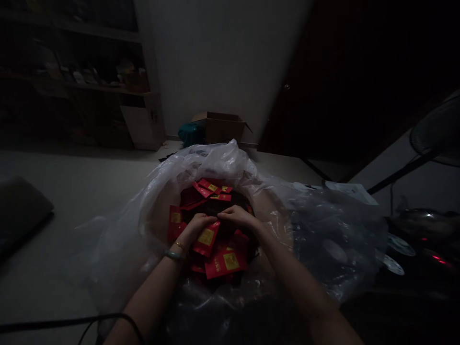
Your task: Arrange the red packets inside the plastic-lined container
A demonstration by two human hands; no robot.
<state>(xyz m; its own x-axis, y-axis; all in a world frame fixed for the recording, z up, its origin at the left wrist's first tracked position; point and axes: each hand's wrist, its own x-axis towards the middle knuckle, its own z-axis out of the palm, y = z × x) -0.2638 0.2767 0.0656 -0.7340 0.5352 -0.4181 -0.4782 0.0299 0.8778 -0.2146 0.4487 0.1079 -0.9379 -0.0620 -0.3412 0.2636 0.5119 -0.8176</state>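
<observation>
Left hand (196, 227) and right hand (237, 215) pinching red packet (206, 238) at its top end, loose packets (230, 261) beneath, translucent plastic bag (226, 160) around.

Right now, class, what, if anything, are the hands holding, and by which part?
A red packet, held at its far end by the left hand and the right hand. The exact grip is too dim to make out.
</observation>
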